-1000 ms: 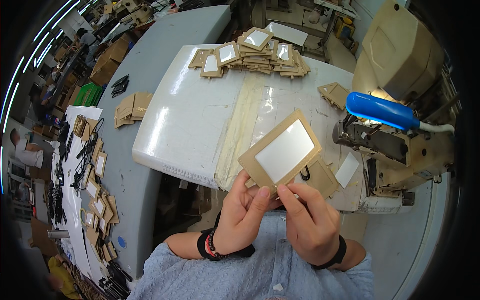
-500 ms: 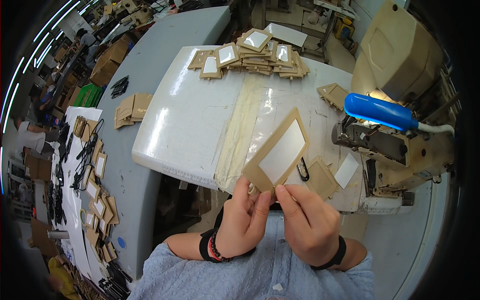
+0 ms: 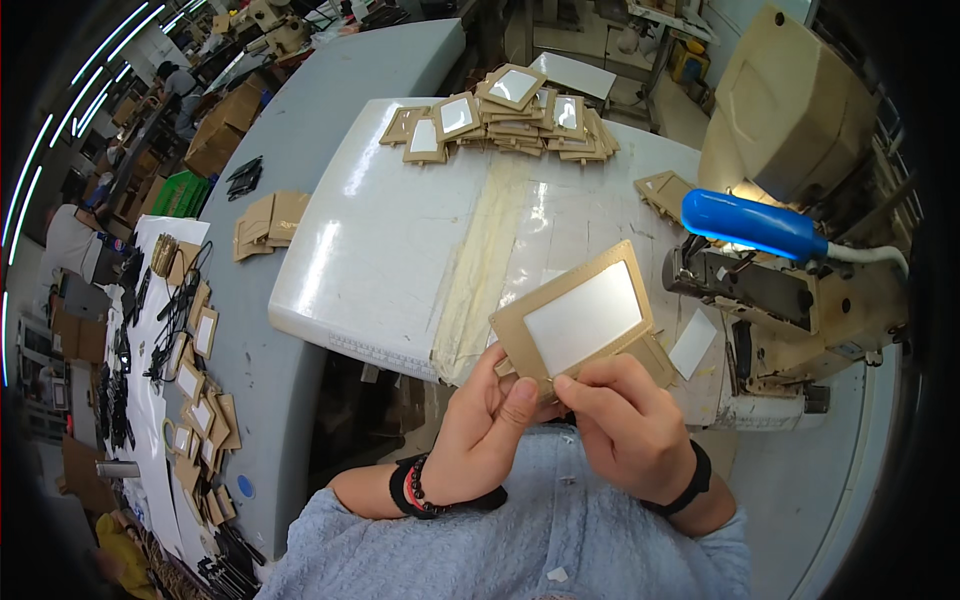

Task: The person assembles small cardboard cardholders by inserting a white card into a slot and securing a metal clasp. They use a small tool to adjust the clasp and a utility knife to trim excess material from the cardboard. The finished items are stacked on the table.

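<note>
A broad white desk (image 3: 380, 230) fills the middle of the room, with a grey one (image 3: 330, 100) running behind it. At the right edge stands one beige sewing machine (image 3: 800, 290), a single blue lamp (image 3: 752, 224) lying across its top. Along the far side of the white desk sits one heap of tan frames (image 3: 505, 115), too overlapped to count exactly; a smaller pile of two or three (image 3: 665, 190) lies near the machine. Two loose tan pieces (image 3: 270, 220) rest on the grey desk. Close in, above the near edge, one tan windowed frame (image 3: 572, 318) is held up, tilted. The left hand (image 3: 485, 425) has its grip closed on the frame's lower corner, thumb pressed on top; the right hand (image 3: 625, 425) pinches the same lower edge just beside it.
</note>
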### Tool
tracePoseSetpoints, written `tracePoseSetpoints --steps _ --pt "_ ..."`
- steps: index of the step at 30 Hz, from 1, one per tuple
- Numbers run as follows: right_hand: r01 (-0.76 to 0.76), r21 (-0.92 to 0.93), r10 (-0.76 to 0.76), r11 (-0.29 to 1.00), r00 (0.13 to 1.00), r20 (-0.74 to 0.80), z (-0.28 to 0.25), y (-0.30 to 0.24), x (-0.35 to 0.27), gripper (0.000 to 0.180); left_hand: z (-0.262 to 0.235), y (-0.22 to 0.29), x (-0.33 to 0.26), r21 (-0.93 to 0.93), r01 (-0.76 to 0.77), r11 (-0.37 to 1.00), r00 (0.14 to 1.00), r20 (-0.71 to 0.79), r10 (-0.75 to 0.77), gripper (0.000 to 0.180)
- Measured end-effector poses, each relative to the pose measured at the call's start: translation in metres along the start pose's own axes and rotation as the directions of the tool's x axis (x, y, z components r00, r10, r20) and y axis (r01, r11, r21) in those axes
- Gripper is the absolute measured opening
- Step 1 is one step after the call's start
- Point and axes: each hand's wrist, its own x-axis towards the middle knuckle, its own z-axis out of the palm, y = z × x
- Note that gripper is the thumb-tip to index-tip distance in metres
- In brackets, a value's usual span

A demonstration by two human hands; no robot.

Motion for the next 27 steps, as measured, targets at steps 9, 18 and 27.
tracePoseSetpoints --steps 9,18,27 --pt "-0.095 -0.116 0.094 0.989 0.995 -0.014 -0.002 -0.015 -0.006 0.033 0.001 -0.007 0.002 -0.072 0.003 0.997 0.999 -0.050 -0.007 0.050" --pt "-0.060 -0.138 0.057 0.989 0.998 -0.027 0.001 -0.013 -0.008 0.037 0.002 -0.006 0.002 -0.070 -0.016 0.997 0.999 -0.039 0.013 0.049" --pt "-0.045 -0.166 0.043 0.985 0.999 -0.013 0.003 -0.014 -0.008 0.038 0.003 -0.007 0.001 -0.069 -0.021 0.997 0.999 -0.049 0.018 0.049"
